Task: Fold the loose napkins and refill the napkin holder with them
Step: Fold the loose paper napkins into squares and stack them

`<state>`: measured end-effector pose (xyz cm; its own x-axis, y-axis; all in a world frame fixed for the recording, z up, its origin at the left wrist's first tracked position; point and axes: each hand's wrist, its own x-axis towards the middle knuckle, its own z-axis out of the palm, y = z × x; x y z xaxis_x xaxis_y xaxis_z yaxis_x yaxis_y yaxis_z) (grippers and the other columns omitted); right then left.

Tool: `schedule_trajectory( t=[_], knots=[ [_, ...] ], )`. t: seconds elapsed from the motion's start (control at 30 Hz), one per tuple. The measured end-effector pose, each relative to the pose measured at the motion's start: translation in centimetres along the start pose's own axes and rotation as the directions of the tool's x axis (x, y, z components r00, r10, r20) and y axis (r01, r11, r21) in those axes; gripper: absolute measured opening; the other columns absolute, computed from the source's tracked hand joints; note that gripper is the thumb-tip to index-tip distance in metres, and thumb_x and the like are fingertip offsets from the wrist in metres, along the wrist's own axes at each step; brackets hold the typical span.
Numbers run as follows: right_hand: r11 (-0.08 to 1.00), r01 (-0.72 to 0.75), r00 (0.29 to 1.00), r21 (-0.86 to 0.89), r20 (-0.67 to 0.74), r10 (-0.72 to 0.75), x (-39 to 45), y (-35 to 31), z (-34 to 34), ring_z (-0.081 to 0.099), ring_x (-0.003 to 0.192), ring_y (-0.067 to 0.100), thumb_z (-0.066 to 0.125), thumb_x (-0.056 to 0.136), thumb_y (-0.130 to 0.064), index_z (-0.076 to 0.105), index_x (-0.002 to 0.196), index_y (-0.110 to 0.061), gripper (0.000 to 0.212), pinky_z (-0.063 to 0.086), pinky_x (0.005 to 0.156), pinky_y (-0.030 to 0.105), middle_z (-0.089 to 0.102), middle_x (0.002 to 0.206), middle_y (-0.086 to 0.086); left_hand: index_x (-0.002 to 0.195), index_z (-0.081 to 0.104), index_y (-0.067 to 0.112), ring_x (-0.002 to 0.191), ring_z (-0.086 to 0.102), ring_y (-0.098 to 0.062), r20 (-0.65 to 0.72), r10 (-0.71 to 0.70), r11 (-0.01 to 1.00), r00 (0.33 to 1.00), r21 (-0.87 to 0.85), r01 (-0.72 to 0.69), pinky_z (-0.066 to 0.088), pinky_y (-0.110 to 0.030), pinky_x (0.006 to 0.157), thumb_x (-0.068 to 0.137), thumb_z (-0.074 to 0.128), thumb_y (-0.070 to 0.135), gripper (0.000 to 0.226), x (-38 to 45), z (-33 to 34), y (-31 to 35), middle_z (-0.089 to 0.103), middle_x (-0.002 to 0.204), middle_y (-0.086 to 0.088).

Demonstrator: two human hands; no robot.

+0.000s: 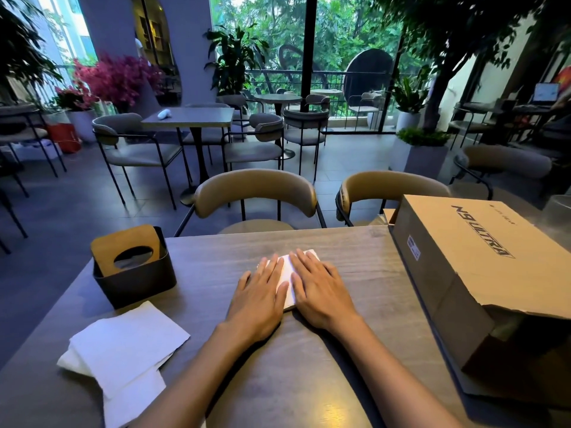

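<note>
The grey wood-grain desk (309,375) fills the lower frame. At the right edge lies a big brown cardboard box (482,273). At lower left sits a loose pile of thin white paper napkins (123,350); above it stands the dark napkin holder with a wooden front (133,267). At centre, the left hand (258,299) and right hand (319,288) press flat, fingers released, on a folded white napkin (285,273). It looks light, limp and easily torn; best pinched along its creased edge.

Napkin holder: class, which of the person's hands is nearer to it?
Left. The left hand lies beside the napkin holder, to its right; the right hand lies beyond the left hand.
</note>
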<state>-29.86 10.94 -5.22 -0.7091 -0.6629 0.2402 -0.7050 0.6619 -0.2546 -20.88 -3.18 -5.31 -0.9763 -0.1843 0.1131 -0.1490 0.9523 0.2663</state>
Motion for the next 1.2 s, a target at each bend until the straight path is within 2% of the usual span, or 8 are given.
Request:
schedule_trajectory(
  t=[0.47,0.6,0.7,0.8,0.87,1.03,1.1,1.2],
  knots=[
    [0.982,-0.137,0.989,0.130,0.065,0.129,0.0,-0.2,-0.3,0.007,0.154,0.013,0.019,0.108,-0.036,0.011,0.161,-0.021,0.056,0.005,0.124,0.033,0.005,0.169,-0.002,0.157,-0.008,0.029,0.150,-0.016,-0.004,0.007,0.017,1.000,1.000,-0.027,-0.017,-0.001,-0.035,0.123,0.105,0.008,0.045,0.057,-0.2,0.2,-0.4,-0.018,0.163,0.015],
    [0.964,-0.144,0.986,0.225,-0.055,0.160,-0.2,-0.4,-1.0,-0.005,0.154,0.009,0.022,0.106,-0.049,-0.004,0.159,-0.036,0.061,-0.003,0.123,0.038,-0.010,0.168,-0.009,0.156,0.010,0.036,0.150,-0.012,-0.001,-0.168,0.011,0.977,0.986,-0.207,-0.046,0.004,-0.032,0.119,0.103,0.018,0.050,0.056,-1.1,-0.9,-0.3,-0.011,0.164,0.019],
    [0.968,-0.102,0.970,0.231,-0.191,0.148,-1.8,-1.3,-2.5,0.003,0.154,0.011,0.029,0.103,-0.054,0.003,0.159,-0.040,0.063,0.005,0.121,0.043,0.001,0.168,-0.010,0.143,0.042,0.037,0.141,0.033,-0.008,-0.201,0.034,0.964,0.979,-0.253,-0.085,0.022,-0.027,0.108,0.102,0.040,0.047,0.043,-3.3,-2.6,-0.9,0.039,0.153,0.014],
    [0.975,-0.025,0.941,0.219,-0.326,0.097,-4.3,-3.3,-3.8,0.026,0.145,0.014,0.044,0.100,-0.049,0.025,0.156,-0.033,0.061,0.022,0.114,0.042,0.025,0.162,-0.005,0.116,0.068,0.036,0.103,0.058,-0.001,-0.147,0.051,0.938,0.988,-0.332,-0.098,0.044,-0.025,0.092,0.097,0.056,0.042,0.023,-6.4,-5.0,-2.0,0.066,0.115,0.016],
    [0.977,0.026,0.925,0.211,-0.375,0.057,-6.1,-5.2,-4.4,0.034,0.140,0.016,0.048,0.098,-0.046,0.038,0.150,-0.029,0.055,0.025,0.110,0.036,0.036,0.155,-0.003,0.104,0.071,0.035,0.089,0.058,-0.002,-0.113,0.046,0.942,0.993,-0.326,-0.080,0.052,-0.028,0.083,0.094,0.059,0.046,0.019,-8.5,-6.5,-3.2,0.065,0.100,0.018],
    [0.965,0.184,0.953,0.186,-0.273,-0.129,-11.0,-10.1,-4.4,0.046,0.129,0.016,0.058,0.097,-0.040,0.058,0.131,-0.028,0.036,0.034,0.103,0.036,0.054,0.135,-0.004,0.095,0.071,0.036,0.085,0.058,-0.002,0.103,0.066,0.967,0.992,-0.251,-0.038,0.050,-0.026,0.076,0.074,0.056,0.083,0.053,-14.1,-9.1,-5.8,0.065,0.091,0.017],
    [0.960,0.196,0.973,0.199,-0.165,-0.164,-12.8,-11.9,-4.2,0.049,0.124,0.014,0.057,0.098,-0.042,0.061,0.125,-0.031,0.029,0.034,0.102,0.035,0.058,0.129,-0.006,0.097,0.069,0.037,0.095,0.053,-0.003,0.185,0.073,0.989,0.980,-0.138,-0.047,0.041,-0.030,0.084,0.072,0.057,0.082,0.052,-16.2,-9.6,-6.2,0.059,0.098,0.017],
    [0.962,0.180,0.983,0.204,-0.068,-0.169,-14.8,-14.2,-3.2,0.050,0.120,0.012,0.051,0.100,-0.046,0.060,0.121,-0.033,0.027,0.032,0.104,0.033,0.060,0.126,-0.008,0.093,0.068,0.034,0.104,0.047,-0.010,0.162,0.082,0.997,0.983,-0.024,-0.079,0.030,-0.036,0.087,0.080,0.066,0.064,0.032,-18.2,-9.8,-6.2,0.054,0.105,0.014]
  ],
)
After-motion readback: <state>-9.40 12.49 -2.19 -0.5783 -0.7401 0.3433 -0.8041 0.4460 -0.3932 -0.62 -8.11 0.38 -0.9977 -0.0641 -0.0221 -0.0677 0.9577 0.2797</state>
